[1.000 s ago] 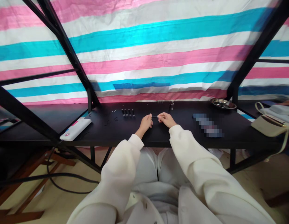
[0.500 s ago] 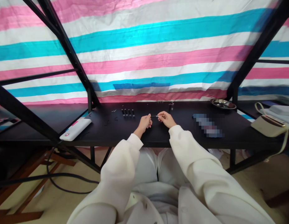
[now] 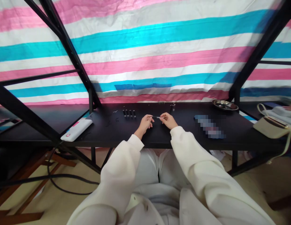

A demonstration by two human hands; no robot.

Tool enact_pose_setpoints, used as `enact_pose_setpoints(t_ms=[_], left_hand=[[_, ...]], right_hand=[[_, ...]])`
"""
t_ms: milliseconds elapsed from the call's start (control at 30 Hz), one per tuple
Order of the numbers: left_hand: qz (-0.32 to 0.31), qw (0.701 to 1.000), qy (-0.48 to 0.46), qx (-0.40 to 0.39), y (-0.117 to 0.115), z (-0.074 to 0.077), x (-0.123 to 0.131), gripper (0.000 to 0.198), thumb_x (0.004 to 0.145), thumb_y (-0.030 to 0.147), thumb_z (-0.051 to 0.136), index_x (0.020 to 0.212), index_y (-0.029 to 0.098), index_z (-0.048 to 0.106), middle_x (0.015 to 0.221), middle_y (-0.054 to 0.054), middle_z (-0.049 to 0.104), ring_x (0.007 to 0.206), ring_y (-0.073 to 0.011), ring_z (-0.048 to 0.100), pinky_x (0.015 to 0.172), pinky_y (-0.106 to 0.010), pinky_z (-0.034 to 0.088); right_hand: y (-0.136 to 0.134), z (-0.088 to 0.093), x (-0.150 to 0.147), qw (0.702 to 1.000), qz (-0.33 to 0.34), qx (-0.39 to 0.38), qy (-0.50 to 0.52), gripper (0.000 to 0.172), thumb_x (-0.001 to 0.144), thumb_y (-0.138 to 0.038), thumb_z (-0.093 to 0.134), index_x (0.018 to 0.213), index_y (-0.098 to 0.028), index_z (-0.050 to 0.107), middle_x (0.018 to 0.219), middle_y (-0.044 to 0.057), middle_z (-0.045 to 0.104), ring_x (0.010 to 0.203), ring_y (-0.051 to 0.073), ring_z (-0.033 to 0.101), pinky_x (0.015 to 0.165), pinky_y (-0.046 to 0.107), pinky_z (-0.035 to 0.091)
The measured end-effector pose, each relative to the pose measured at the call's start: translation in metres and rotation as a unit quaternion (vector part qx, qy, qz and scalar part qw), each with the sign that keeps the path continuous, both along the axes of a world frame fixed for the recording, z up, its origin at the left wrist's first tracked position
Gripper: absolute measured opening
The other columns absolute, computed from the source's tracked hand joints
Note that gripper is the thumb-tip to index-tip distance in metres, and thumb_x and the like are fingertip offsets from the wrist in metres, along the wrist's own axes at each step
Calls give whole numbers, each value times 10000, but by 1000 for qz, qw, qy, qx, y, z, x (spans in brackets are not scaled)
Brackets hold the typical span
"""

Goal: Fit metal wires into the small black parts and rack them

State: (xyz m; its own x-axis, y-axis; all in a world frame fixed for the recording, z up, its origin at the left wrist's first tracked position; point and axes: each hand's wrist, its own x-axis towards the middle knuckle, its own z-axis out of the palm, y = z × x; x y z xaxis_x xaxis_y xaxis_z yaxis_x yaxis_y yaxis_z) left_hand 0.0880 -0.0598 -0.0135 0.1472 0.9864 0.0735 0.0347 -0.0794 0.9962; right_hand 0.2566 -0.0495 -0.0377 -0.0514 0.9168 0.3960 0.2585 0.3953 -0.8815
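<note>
Black tabletop (image 3: 105,131) bears a steel dish (image 3: 225,105), while left hand (image 3: 145,122) and right hand (image 3: 168,121) pinch a thin dark rod (image 3: 156,117)

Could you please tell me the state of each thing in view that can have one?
Left hand: pinching a thin dark rod.
Right hand: pinching the rod's other end.
Metal dish: resting on the black table.
Beige bag: flap closed.
</note>
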Motion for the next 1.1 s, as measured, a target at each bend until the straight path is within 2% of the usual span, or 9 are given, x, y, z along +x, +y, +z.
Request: enact_pose_setpoints(t_ms=[167,300,400,500,600,800,1100], left_hand=[[39,999,0,2,1,-2,-1,127,851,140,406,970,142,451,671,32,532,332,-20,435,314,-151,247],[59,998,19,8,3,-5,-1,142,849,152,416,984,137,461,667,27,538,339,-11,424,321,-135,243],[20,998,54,28,0,-4,-1,148,823,167,474,962,126,506,670,14,561,353,-3,416,332,-125,253],[-49,995,76,51,-5,-1,-1,165,796,165,508,950,121,547,695,-2,588,374,-6,429,346,-128,273],[-91,992,72,48,-8,2,0,178,787,172,520,953,117,554,712,-13,605,388,-14,451,346,-134,270],[-91,995,46,11,-7,2,1,116,807,158,478,906,118,524,671,-3,599,372,-25,468,326,-141,231],[-110,992,54,43,-6,-2,-1,89,795,163,484,878,130,495,620,21,577,361,-35,478,331,-142,231]], right_hand=[[-3,-1,5,981,-55,80,-165,115,731,-281,539,778,-191,593,727,21,571,632,133,509,679,308,448],[-6,5,9,965,-132,136,-181,134,741,-274,537,781,-181,625,802,53,533,709,158,506,705,316,437],[-9,9,5,975,-85,143,-146,193,767,-327,527,837,-187,639,734,32,519,651,143,491,670,295,434],[-11,9,0,986,-12,107,-128,232,770,-379,531,866,-196,635,662,8,527,577,127,466,614,276,423],[-11,6,-2,988,18,80,-131,239,755,-398,543,860,-200,626,616,-12,526,546,118,455,579,261,405],[-12,5,0,989,32,52,-132,216,716,-388,575,792,-189,608,544,-45,484,500,95,419,547,238,373],[-16,11,-3,987,43,35,-149,181,648,-341,622,702,-171,654,541,-33,508,492,86,410,526,236,357]])
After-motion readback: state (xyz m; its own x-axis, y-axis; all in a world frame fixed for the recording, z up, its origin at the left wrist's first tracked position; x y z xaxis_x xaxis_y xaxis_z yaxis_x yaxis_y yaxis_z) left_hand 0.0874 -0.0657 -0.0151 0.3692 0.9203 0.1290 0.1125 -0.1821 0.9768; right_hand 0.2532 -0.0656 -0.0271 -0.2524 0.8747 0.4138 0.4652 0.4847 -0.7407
